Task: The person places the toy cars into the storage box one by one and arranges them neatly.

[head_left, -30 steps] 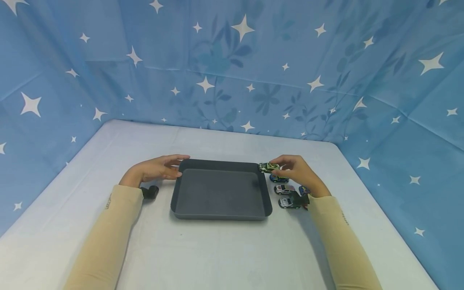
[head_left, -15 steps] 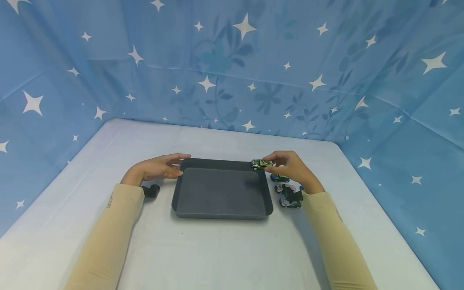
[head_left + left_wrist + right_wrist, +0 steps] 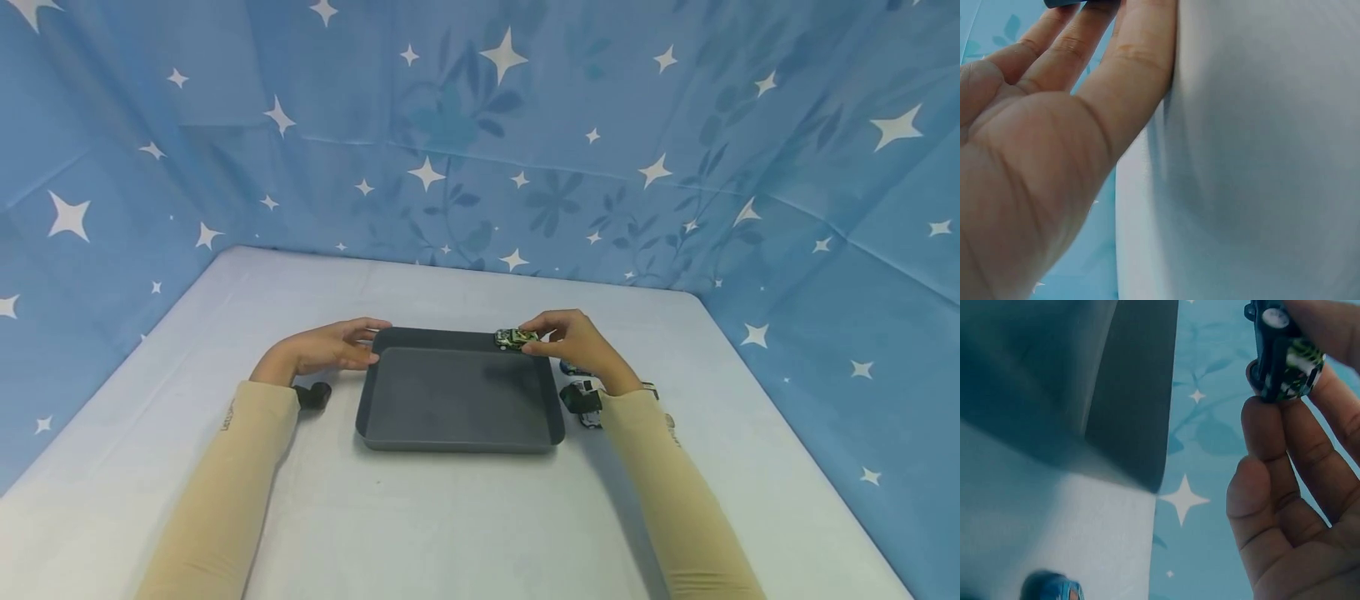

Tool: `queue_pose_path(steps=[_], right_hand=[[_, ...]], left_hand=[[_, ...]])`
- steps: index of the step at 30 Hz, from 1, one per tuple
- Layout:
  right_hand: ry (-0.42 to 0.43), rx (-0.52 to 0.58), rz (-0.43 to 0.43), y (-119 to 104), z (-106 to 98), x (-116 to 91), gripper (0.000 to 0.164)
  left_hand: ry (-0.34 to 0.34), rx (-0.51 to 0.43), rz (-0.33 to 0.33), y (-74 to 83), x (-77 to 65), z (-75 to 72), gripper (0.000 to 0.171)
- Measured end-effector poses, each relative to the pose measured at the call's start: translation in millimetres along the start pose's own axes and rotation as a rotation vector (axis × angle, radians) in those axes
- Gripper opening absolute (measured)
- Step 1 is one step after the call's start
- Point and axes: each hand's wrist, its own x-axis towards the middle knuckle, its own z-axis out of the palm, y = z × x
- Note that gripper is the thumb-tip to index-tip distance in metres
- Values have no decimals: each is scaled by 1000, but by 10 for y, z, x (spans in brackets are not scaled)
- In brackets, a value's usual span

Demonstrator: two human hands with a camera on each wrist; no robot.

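Note:
A dark grey rectangular tray lies on the white-covered table. At its back left corner is my left hand, fingers extended along the rim and thumb against the left side. My right hand pinches a green-and-black patterned toy car between thumb and fingers, above the tray's back right part. In the right wrist view the toy car is tipped in the fingertips, with its dark underside showing. The left wrist view shows my left thumb stretched out straight, with only a sliver of the tray at the top.
Right of the tray, partly hidden by the right forearm, are more toy cars, among them a blue one and a silver one. A black wrist camera sits beside the left wrist. A blue star-patterned curtain hangs behind the table.
My right hand has carried the green toy car leftward from beside the tray's right edge to over its back right part. My left hand has stayed at the corner.

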Motion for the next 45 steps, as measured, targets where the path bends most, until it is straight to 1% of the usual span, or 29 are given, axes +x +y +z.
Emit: queue_pose_path(steps=[5,9,16,23,28,37,45], right_hand=[[6,-28,-20,-28,89,37,32],[7,-49,-30,-63,139,62,31],[-3,-45,-14,-128,226,165,30],[-15,-64,11,-183,312,245,29],[-30,-90,8,-211,374,290,27],[-57,-67,37,-249,475,391,27],[-65,-48,20,-308,603,461,28]], left_hand=[[-6,6,-1,-9,16,7,81],[-3,29,-1,-9,24,7,82],[-5,23,5,-17,1,-8,83],[-6,3,5,-18,-2,-7,81],[3,-6,-5,-12,-1,4,81],[9,-3,-6,-9,-5,-5,82],[3,3,-7,-13,-5,-20,82]])
